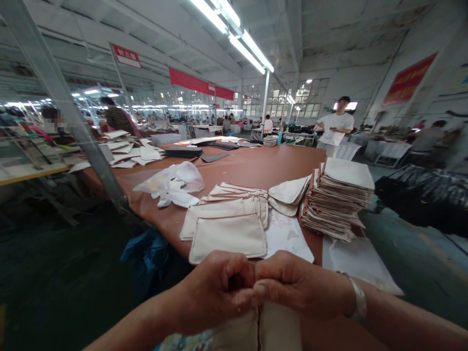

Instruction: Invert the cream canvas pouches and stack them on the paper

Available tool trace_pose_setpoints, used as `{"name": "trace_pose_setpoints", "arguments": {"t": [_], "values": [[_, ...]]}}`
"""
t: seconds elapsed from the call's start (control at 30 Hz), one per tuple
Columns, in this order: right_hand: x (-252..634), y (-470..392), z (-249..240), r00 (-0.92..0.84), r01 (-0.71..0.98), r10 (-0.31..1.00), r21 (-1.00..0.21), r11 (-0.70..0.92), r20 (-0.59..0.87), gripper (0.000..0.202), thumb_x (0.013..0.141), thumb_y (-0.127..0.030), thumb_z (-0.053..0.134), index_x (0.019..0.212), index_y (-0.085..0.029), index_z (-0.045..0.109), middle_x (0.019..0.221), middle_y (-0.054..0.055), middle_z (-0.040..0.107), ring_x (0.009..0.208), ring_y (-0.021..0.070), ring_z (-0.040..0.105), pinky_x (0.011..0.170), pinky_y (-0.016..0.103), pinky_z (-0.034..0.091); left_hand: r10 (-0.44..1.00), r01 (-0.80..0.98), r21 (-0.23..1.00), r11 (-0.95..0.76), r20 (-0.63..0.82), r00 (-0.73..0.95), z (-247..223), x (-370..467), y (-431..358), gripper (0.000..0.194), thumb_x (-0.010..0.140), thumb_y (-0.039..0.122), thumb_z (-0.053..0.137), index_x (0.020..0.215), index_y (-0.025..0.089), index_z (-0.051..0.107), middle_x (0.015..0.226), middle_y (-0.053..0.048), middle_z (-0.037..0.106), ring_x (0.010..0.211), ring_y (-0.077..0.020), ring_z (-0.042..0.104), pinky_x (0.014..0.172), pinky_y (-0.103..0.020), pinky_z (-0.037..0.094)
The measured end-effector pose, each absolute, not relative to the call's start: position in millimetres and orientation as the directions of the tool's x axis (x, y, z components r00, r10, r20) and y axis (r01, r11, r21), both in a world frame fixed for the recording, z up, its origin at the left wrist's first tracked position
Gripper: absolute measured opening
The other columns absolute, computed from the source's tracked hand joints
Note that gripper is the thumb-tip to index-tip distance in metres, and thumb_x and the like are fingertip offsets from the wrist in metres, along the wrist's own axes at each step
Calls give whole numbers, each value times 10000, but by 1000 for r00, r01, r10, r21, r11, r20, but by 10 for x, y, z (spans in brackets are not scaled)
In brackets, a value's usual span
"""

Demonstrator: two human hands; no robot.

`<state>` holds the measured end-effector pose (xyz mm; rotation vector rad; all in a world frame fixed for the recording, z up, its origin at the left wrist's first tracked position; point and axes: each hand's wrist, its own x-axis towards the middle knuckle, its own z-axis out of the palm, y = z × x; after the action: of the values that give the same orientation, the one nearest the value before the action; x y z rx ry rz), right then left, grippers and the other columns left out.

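My left hand (214, 290) and my right hand (305, 282) meet at the fingertips, low in the middle of the head view. Both are closed, pinching at the top of a cream fabric piece (280, 326) with a dark seam line down its middle. The fingers hide the exact spot they grip. A pale band circles my right wrist. Just beyond my hands, flat cream fabric pouches (229, 236) with brown-edged seams lie overlapping on the brown-covered table (270, 163). A tall stack of similar cream pieces (334, 200) stands to the right.
A white plastic bag (175, 180) lies left of the pouches. Farther back are dark stacked sheets (183, 151) and loose white pieces (127, 151). A slanted metal post (69, 102) rises at the left. A person in a white shirt (336, 129) stands beyond the table.
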<state>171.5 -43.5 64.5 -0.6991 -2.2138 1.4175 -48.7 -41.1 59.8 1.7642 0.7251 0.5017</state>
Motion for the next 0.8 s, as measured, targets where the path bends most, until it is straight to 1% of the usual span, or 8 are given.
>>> {"name": "trace_pose_setpoints", "arguments": {"t": [0.13,0.23,0.3,0.37,0.5,0.63,0.73,0.8], "values": [[1718,-426,516,-769,107,629,-947,304,115,342,957,-415,528,750,-142,539,695,-33,415,632,96,353,561,203,311,601,199,980,-4,-157,784,658,-627,-340,378,653,370,800,834,158,546,714,58,456,617,-82,341,515,-184,255],[1759,-414,477,-761,89,638,-953,288,121,314,966,-374,527,759,-139,554,684,-42,389,619,88,326,545,195,288,617,133,986,98,-165,770,619,-686,-308,304,737,415,706,799,129,623,684,27,481,609,-98,357,538,-209,275],[1765,-415,479,-761,104,636,-943,315,129,312,967,-366,524,755,-138,553,693,-37,400,632,91,338,558,198,292,676,95,985,143,-167,718,560,-666,-315,268,786,385,642,733,122,657,667,2,508,597,-107,378,537,-221,294],[1756,-425,485,-760,123,637,-934,337,130,320,968,-372,520,751,-139,549,695,-33,410,636,93,345,561,201,291,716,108,976,191,-213,665,504,-617,-334,227,771,331,636,697,120,671,631,-1,503,558,-102,367,502,-224,270],[1738,-449,471,-761,133,640,-942,309,102,362,968,-416,512,725,-148,518,679,-37,393,618,91,320,537,208,265,717,164,954,253,-298,630,459,-551,-359,185,681,250,623,738,91,700,572,22,457,503,-85,301,483,-233,216],[1743,-450,384,-706,155,707,-967,202,35,415,947,-496,526,731,-141,531,675,-35,378,616,93,298,531,221,239,752,163,981,110,-189,631,483,-578,-401,221,689,206,574,838,94,693,649,17,508,577,-95,360,534,-221,279],[1736,-452,294,-652,143,759,-981,134,9,428,933,-513,545,773,-119,592,695,-21,416,638,100,319,558,229,258,824,226,947,-229,65,562,469,-598,-467,183,700,106,576,869,133,641,690,35,507,624,-98,414,555,-202,321],[1719,-459,255,-637,118,771,-987,109,9,423,930,-503,558,814,-104,639,718,-5,464,662,108,352,587,233,286,784,255,831,-495,300,543,431,-599,-501,183,710,38,556,840,147,625,723,27,522,638,-95,460,571,-194,357]]}}
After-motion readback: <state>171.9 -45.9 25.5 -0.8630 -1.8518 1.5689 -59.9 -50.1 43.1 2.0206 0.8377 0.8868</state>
